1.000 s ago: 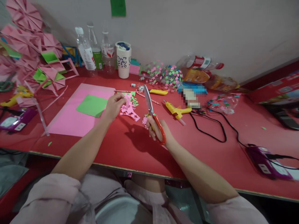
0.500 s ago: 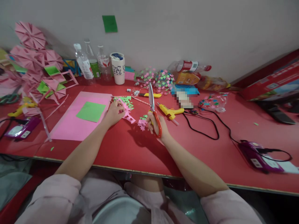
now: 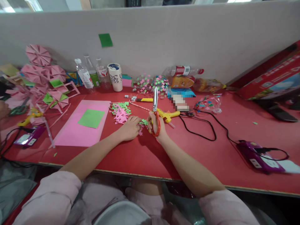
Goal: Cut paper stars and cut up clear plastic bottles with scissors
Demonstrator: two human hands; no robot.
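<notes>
My right hand (image 3: pixel 156 126) is closed around orange-handled scissors (image 3: pixel 155 104), whose blades are together and point up. Beside it, at the edge of a small heap of pink and green paper stars (image 3: pixel 143 122), is my left hand (image 3: pixel 131 128). Its fingers are bent together and the tips hidden, so I cannot make out what they hold. Behind the left hand lies a pile of cut pink and green paper scraps (image 3: pixel 121 113). Further left, a green paper square (image 3: pixel 91 118) rests on a pink sheet (image 3: pixel 70 131).
A yellow glue gun (image 3: pixel 167 116) with a black cord lies right of the scissors, and a yellow cutter (image 3: pixel 146 100) behind. Bags of stars (image 3: pixel 160 83), bottles (image 3: pixel 84 75) and a cup (image 3: pixel 115 78) line the partition. Pink paper structures (image 3: pixel 38 73) stand left. Purple power strip (image 3: pixel 259 156) at right.
My left hand has moved right, from the scrap pile to the small star heap. My right hand still holds the scissors. The view has tilted up, showing the partition's top.
</notes>
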